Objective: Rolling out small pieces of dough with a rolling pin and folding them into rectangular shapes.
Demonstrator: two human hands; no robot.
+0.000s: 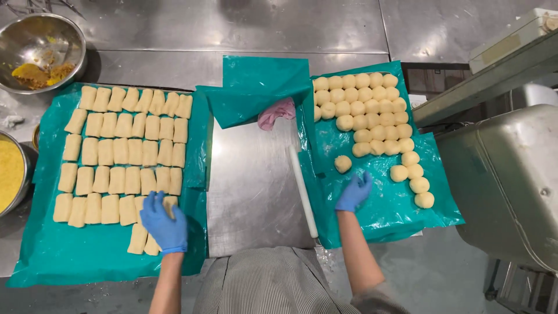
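L hand (164,227) fingers flat, open on dough rolls (145,235); R hand (353,192) fingers spread, empty, near dough ball (343,164)

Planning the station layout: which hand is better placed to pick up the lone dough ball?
Right. The right hand hovers open just below the lone dough ball; the left hand rests on folded dough pieces across the table.

Pale folded dough rectangles (123,156) lying flat in rows on left teal plastic sheet (52,256); round pale dough balls (366,113) clustered on right teal plastic sheet (389,215).
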